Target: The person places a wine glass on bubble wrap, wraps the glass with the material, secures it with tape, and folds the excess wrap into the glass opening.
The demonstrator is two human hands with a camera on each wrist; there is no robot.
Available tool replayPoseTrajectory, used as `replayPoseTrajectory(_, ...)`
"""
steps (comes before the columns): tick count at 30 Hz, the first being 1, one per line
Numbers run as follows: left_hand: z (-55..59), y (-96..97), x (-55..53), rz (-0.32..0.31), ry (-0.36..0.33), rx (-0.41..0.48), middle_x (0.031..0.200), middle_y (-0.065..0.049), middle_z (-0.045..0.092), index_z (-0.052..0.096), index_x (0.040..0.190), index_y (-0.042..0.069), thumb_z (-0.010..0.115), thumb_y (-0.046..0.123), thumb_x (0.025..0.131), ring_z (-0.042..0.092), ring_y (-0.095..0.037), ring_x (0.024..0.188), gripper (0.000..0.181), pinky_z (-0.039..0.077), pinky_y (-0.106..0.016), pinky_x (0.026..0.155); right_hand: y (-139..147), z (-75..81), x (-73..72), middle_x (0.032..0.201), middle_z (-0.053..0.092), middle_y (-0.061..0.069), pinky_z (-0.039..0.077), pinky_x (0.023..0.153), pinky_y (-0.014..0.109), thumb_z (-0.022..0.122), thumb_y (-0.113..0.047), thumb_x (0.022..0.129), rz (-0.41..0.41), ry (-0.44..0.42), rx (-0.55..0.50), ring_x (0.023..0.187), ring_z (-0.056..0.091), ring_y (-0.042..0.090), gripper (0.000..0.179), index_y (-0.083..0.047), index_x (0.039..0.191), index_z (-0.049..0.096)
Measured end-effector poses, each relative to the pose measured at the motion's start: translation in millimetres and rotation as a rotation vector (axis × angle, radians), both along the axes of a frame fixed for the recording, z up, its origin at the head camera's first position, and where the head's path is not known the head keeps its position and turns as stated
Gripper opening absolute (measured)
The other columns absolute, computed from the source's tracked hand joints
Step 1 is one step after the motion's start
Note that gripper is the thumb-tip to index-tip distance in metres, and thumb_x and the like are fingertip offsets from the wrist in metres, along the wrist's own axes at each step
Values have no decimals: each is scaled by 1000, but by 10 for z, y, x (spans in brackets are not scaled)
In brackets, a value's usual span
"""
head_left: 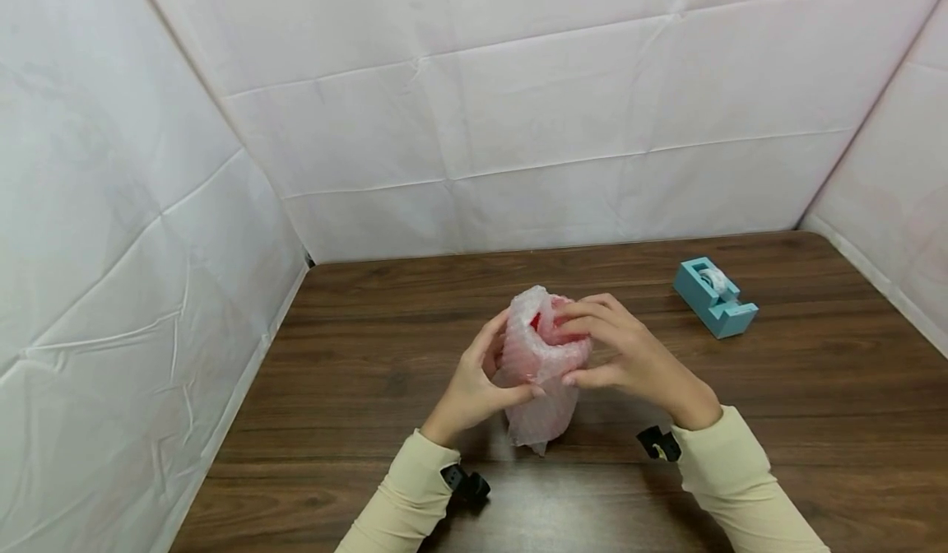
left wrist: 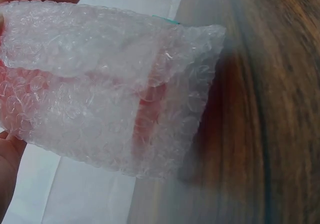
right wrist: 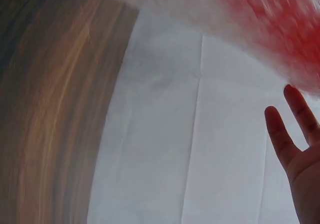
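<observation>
Bubble wrap (head_left: 544, 413) surrounds a red object (head_left: 535, 321), standing upright on the table between both hands. The object's kind is hidden; red shows at the gap in the top and through the layers. My left hand (head_left: 474, 392) grips the wrapped bundle from the left, thumb across the near side and fingers behind. From the right, my right hand (head_left: 625, 351) holds the bundle's upper part, fingers bent over the top edge and thumb on the near side. Two of its fingers (right wrist: 281, 139) stretch out apart in the right wrist view. A loose wrap edge (left wrist: 212, 59) sticks out at the bundle's bottom.
A light blue tape dispenser (head_left: 714, 298) with a roll of clear tape stands at the back right of the dark wooden table (head_left: 370, 355). White cloth walls (head_left: 518, 125) enclose the table at the back and both sides.
</observation>
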State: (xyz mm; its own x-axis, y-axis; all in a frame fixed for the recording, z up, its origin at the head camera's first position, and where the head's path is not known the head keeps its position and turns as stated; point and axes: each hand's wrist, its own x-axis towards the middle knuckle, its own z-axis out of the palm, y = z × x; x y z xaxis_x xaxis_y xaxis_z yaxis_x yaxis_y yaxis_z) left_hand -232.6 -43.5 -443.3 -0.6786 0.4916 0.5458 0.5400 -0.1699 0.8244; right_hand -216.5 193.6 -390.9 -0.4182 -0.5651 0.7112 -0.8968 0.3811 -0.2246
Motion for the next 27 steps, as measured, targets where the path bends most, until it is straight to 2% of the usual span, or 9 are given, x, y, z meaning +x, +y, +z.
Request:
replayPoseTrajectory(3, 31, -3, -9, 3, 6, 40, 142, -20, 43, 28, 149, 10, 78, -13, 70, 52, -19, 123, 97, 49, -28, 96, -42, 6, 23, 138, 48, 18, 35, 105, 17, 75, -41, 79, 16, -75, -91, 128, 44, 23, 65, 0, 126, 55)
replayPoseTrajectory(5, 43, -5, -11, 6, 2, 54, 143, -21, 42, 27, 150, 8, 77, -16, 68, 51, -17, 123, 98, 48, -27, 96, -63, 6, 46, 144, 41, 20, 36, 105, 17, 79, -35, 75, -2, -160, -134, 132, 42, 19, 79, 1, 136, 45)
replayPoseTrajectory(10, 53, -5, -2, 8, -14, 69, 144, -21, 42, 26, 150, 9, 76, -17, 68, 50, -15, 124, 100, 47, -26, 97, -110, -42, 74, 154, 27, 18, 39, 102, 16, 85, -11, 71, -10, -488, -215, 134, 38, 4, 112, -15, 155, 12)
replayPoseTrajectory(12, 56, -6, 4, 9, -13, 72, 144, -20, 42, 27, 150, 10, 76, -17, 68, 50, -15, 125, 100, 47, -26, 97, -127, -75, 73, 156, 25, 18, 40, 101, 17, 84, -8, 72, 0, -610, -242, 132, 39, 1, 117, -21, 156, 3)
replayPoseTrajectory(14, 53, -3, 9, 12, -8, 71, 144, -19, 42, 27, 150, 11, 76, -16, 69, 50, -17, 125, 99, 48, -27, 97, -141, -107, 72, 156, 24, 17, 41, 99, 17, 83, -10, 74, 1, -686, -262, 131, 39, 0, 118, -24, 156, -1)
replayPoseTrajectory(17, 45, -1, 13, 22, 1, 60, 145, -18, 42, 28, 150, 12, 76, -14, 70, 49, -21, 127, 97, 47, -28, 98, -160, -138, 73, 153, 27, 16, 42, 98, 18, 82, -10, 74, -3, -727, -290, 128, 41, 0, 116, -24, 156, 0)
replayPoseTrajectory(22, 32, 2, 11, 54, 42, 24, 144, -17, 42, 25, 151, 14, 77, -11, 72, 48, -22, 128, 98, 46, -29, 100, -188, -143, 66, 148, 33, 15, 43, 98, 18, 81, 0, 73, 9, -706, -322, 127, 42, 3, 114, -19, 156, 6)
replayPoseTrajectory(24, 33, 2, 0, 81, 110, 6, 148, -16, 38, 22, 152, 12, 79, -9, 70, 46, -23, 129, 102, 44, -31, 102, -193, -145, 62, 146, 35, 16, 43, 98, 17, 80, 2, 72, 8, -696, -327, 126, 43, 3, 113, -19, 155, 8)
replayPoseTrajectory(27, 20, -6, -29, 159, 293, -28, 154, -14, 28, 16, 153, 9, 83, -5, 67, 39, -25, 136, 110, 39, -38, 108, -191, -152, 55, 146, 35, 17, 43, 97, 17, 81, 1, 71, 5, -684, -322, 126, 42, 3, 111, -19, 155, 10)
